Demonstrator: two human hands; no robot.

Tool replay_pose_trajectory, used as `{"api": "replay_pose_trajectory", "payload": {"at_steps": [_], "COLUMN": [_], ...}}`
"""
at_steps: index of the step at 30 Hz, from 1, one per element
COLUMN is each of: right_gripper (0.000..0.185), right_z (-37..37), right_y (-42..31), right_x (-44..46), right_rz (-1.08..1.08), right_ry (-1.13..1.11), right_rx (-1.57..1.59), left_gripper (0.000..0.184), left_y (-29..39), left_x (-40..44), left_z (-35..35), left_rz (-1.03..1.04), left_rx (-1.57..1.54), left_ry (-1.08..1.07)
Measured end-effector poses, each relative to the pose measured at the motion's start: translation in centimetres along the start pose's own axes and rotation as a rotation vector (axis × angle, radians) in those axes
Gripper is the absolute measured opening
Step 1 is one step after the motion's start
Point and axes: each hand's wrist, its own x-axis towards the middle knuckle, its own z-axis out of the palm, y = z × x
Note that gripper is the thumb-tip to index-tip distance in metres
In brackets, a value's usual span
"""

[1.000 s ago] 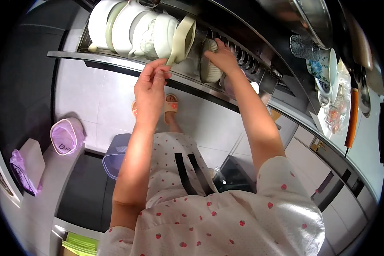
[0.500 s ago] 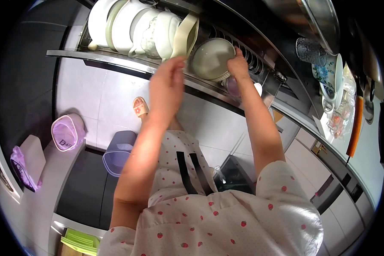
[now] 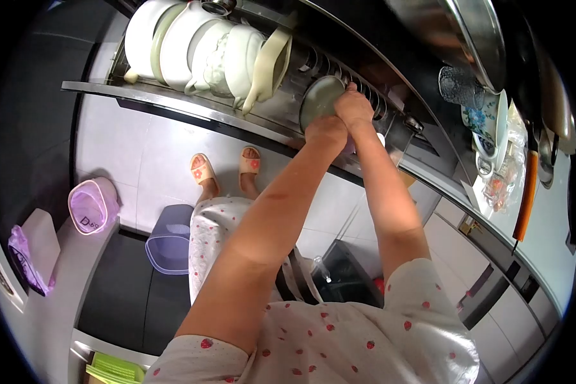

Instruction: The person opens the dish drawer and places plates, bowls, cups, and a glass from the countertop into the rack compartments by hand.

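Swung across since the earlier frame, the left hand (image 3: 327, 133) curls at the near edge of the bowl (image 3: 321, 96), grip hidden, while the right hand (image 3: 354, 107), closed on the rim, seemingly steadies its tilt.

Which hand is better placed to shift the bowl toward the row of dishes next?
Probably the left: the left hand is at the bowl's near edge, closer to the dishes, while the right hand holds the rim farther from them.
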Motion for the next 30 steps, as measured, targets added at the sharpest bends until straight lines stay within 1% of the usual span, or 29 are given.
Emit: {"api": "replay_pose_trajectory", "payload": {"at_steps": [4,7,9,10,12,13,15,19,21,22,24,25,26,27,28,29,30], "right_gripper": [0.039,0.042,0.045,0.045,0.048,0.048,0.049,0.053,0.06,0.06,0.073,0.073,0.078,0.084,0.084,0.082,0.081], "right_z": [0.2,-0.6,-1.1,-1.2,-1.5,-1.7,-1.9,-1.2,-0.7,-0.7,-1.0,-0.8,-0.6,-0.4,-0.7,-1.0,-1.2], "right_y": [-0.4,-0.9,-1.6,-1.9,-2.7,-3.3,-4.5,-6.2,-6.3,-6.5,-7.1,-7.2,-7.3,-7.2,-7.4,-7.8,-7.9], "right_x": [0.2,0.1,-0.1,0.0,0.0,-0.1,-0.2,0.7,1.0,1.0,0.8,0.9,1.0,1.0,0.5,0.1,-0.3], "right_rz": [-0.022,-0.042,-0.009,-0.013,-0.041,-0.044,-0.097,-0.06,-0.134,-0.132,-0.125,-0.124,-0.127,-0.129,-0.123,-0.131,-0.142], "right_ry": [0.013,-0.034,-0.108,-0.107,-0.173,-0.176,-0.196,-0.216,-0.189,-0.19,-0.201,-0.203,-0.191,-0.177,-0.177,-0.166,-0.155], "right_rx": [-0.051,-0.1,-0.134,-0.139,-0.208,-0.21,-0.295,-0.334,-0.277,-0.278,-0.213,-0.21,-0.154,-0.098,-0.094,-0.062,-0.03], "left_gripper": [0.026,0.026,0.027,0.027,0.028,0.028,0.03,0.029,0.026,0.026,0.029,0.028,0.028,0.027,0.026,0.025,0.025], "left_y": [-0.6,-0.9,-1.3,-1.4,-1.6,-2.1,-2.9,-3.6,-5.0,-5.7,-7.4,-7.1,-6.7,-7.0,-6.7,-6.5,-7.0], "left_x": [1.6,2.0,2.0,2.2,2.6,2.8,2.8,1.8,2.7,4.2,6.9,4.9,2.6,2.8,2.2,1.5,2.2], "left_z": [0.6,0.7,0.8,0.7,0.6,0.4,-0.4,-2.1,-2.3,-1.8,-0.5,-2.5,-4.7,-5.2,-6.1,-6.8,-6.3], "left_rz": [-0.045,-0.041,0.058,0.056,-0.035,-0.038,0.034,-0.006,0.12,0.121,-0.036,-0.051,-0.067,0.027,0.123,-0.13,-0.13], "left_rx": [-0.043,-0.001,0.086,0.081,-0.009,-0.012,-0.02,-0.116,0.008,0.008,0.006,-0.007,-0.018,0.202,0.423,0.046,0.05], "left_ry": [-0.001,-0.028,0.01,0.013,-0.013,-0.012,-0.039,0.039,0.03,0.028,0.011,-0.024,-0.058,-0.088,-0.116,-0.094,-0.095]}}
